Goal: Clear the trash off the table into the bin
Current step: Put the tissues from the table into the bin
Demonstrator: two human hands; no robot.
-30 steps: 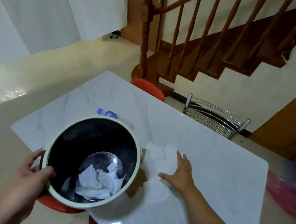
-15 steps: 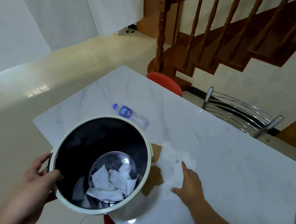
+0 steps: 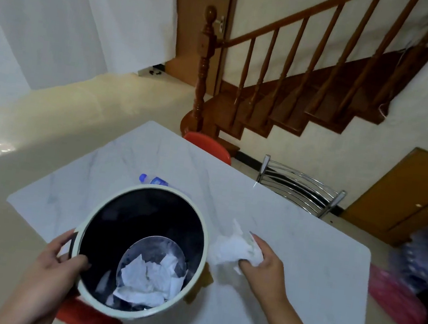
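My left hand (image 3: 57, 271) grips the near rim of a round white bin (image 3: 203, 246) with a dark inside, held at the table's front edge. Crumpled white paper (image 3: 145, 276) lies at the bin's bottom. My right hand (image 3: 263, 269) is shut on a wad of white tissue (image 3: 233, 248), lifted just right of the bin's rim. A small plastic bottle with a blue cap and label (image 3: 153, 180) lies on the white marble table (image 3: 292, 243), partly hidden behind the bin.
A red stool (image 3: 207, 145) and a metal-backed chair (image 3: 300, 188) stand at the table's far side. Another red stool (image 3: 84, 317) shows below the bin. Pink and purple bags (image 3: 409, 277) sit to the right. A wooden staircase rises behind.
My right hand was flat on the tissue on the table; now it has closed on the tissue and lifted it toward the bin. The bin stays in my left hand.
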